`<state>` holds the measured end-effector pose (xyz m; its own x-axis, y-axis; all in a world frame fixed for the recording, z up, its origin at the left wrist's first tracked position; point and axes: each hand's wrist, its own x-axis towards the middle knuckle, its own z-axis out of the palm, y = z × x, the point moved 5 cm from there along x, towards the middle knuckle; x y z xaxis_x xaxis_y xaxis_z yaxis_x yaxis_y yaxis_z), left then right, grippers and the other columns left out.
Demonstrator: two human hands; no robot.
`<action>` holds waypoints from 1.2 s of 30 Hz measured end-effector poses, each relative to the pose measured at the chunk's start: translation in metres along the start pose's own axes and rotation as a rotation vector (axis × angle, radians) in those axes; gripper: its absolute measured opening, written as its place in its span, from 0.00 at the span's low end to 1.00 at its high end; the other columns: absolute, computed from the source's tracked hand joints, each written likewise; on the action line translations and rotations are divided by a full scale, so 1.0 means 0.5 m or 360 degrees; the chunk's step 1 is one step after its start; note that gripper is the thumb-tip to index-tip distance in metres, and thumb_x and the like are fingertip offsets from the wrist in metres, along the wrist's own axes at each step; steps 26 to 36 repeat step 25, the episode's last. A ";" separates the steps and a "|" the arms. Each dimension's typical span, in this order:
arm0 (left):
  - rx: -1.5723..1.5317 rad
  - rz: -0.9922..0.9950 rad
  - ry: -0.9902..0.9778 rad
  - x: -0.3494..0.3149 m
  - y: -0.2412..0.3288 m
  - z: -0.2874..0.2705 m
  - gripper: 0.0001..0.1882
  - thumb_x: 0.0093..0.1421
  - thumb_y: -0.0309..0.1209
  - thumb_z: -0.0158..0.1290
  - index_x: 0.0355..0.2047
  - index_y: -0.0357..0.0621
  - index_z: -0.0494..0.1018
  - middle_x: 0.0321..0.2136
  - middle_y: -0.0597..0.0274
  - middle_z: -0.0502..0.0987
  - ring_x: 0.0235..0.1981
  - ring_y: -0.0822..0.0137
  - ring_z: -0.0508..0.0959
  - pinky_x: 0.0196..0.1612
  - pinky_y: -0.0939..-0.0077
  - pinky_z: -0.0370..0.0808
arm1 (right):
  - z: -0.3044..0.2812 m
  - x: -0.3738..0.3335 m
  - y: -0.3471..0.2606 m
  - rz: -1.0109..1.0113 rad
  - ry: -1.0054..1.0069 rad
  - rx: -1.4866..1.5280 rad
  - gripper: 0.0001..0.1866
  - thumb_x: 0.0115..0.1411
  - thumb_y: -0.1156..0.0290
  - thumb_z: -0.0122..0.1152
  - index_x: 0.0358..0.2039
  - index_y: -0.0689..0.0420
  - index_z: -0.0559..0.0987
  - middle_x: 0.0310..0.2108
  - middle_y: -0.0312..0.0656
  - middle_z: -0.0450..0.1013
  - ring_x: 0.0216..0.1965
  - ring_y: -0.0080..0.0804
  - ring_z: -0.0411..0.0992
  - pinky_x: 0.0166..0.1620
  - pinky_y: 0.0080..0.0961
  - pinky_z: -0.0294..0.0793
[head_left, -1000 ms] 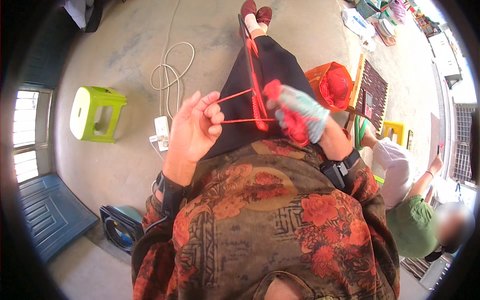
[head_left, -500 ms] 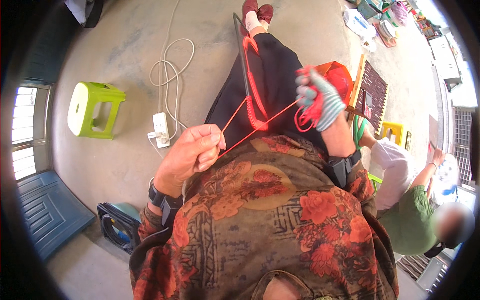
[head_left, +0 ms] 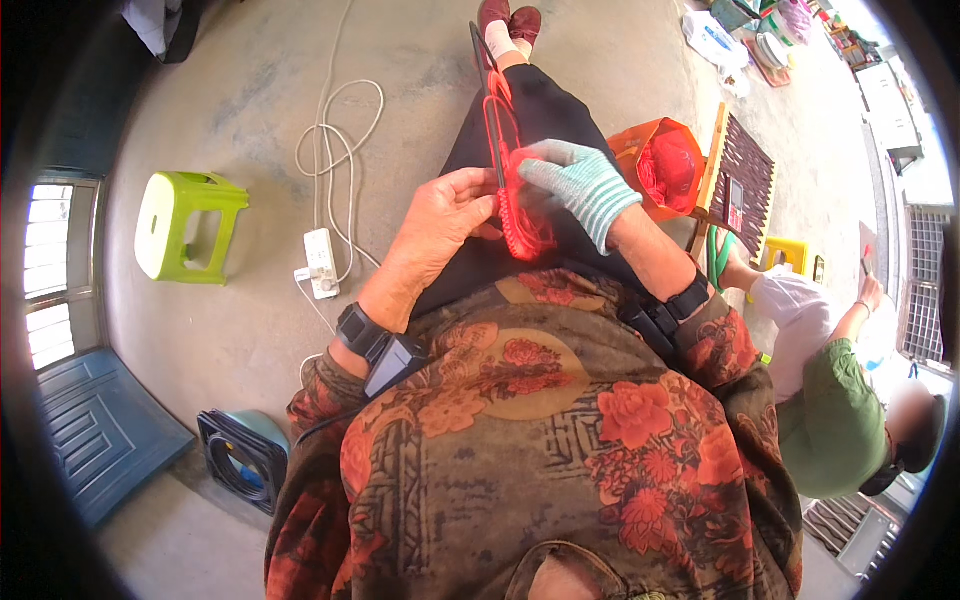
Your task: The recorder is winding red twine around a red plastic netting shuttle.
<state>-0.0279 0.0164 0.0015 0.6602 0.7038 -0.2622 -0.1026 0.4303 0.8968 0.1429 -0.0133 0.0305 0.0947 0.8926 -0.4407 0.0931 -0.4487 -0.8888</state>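
A dark thin frame point(head_left: 477, 50) lies lengthwise along my lap, with red cord point(head_left: 518, 235) wound in tight coils round its near part and looser strands farther up. My bare left hand point(head_left: 445, 222) is closed at the left side of the coils, thumb and fingertips pinching the cord against the frame. In a teal-and-white striped glove, my right hand point(head_left: 580, 185) is closed just right of the frame. A bundle of red cord point(head_left: 522, 165) sits at its fingertips, partly blurred and overlapping the frame.
An orange bag point(head_left: 640, 150) with red material stands to the right, beside a wooden-framed rack point(head_left: 740, 175). A seated person in green point(head_left: 835, 420) is at the far right. At left are a green stool point(head_left: 190, 225), a white power strip point(head_left: 320, 262) and looped cable.
My right hand has moved left and inward with the cord bundle, to the frame. My left hand has moved up and right from the stretched strand to the coils. The taut strands no longer show.
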 end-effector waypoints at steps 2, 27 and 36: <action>0.0165 0.0024 -0.0001 -0.004 0.011 -0.003 0.19 0.61 0.31 0.53 0.50 0.33 0.68 0.41 0.58 0.77 0.37 0.71 0.78 0.36 0.78 0.77 | 0.030 0.000 0.005 0.0001 -0.0337 0.0475 0.22 0.58 0.68 0.59 0.52 0.61 0.68 0.38 0.45 0.74 0.39 0.30 0.75 0.41 0.25 0.77; -0.0794 0.0853 -0.0251 -0.192 0.367 -0.075 0.14 0.66 0.39 0.45 0.43 0.40 0.67 0.36 0.58 0.70 0.38 0.63 0.70 0.44 0.70 0.72 | 0.060 0.019 -0.147 -0.0632 -0.0511 -0.0366 0.10 0.55 0.62 0.63 0.32 0.55 0.80 0.33 0.37 0.76 0.37 0.32 0.74 0.43 0.29 0.72; -0.0794 0.0853 -0.0251 -0.192 0.367 -0.075 0.14 0.66 0.39 0.45 0.43 0.40 0.67 0.36 0.58 0.70 0.38 0.63 0.70 0.44 0.70 0.72 | 0.060 0.019 -0.147 -0.0632 -0.0511 -0.0366 0.10 0.55 0.62 0.63 0.32 0.55 0.80 0.33 0.37 0.76 0.37 0.32 0.74 0.43 0.29 0.72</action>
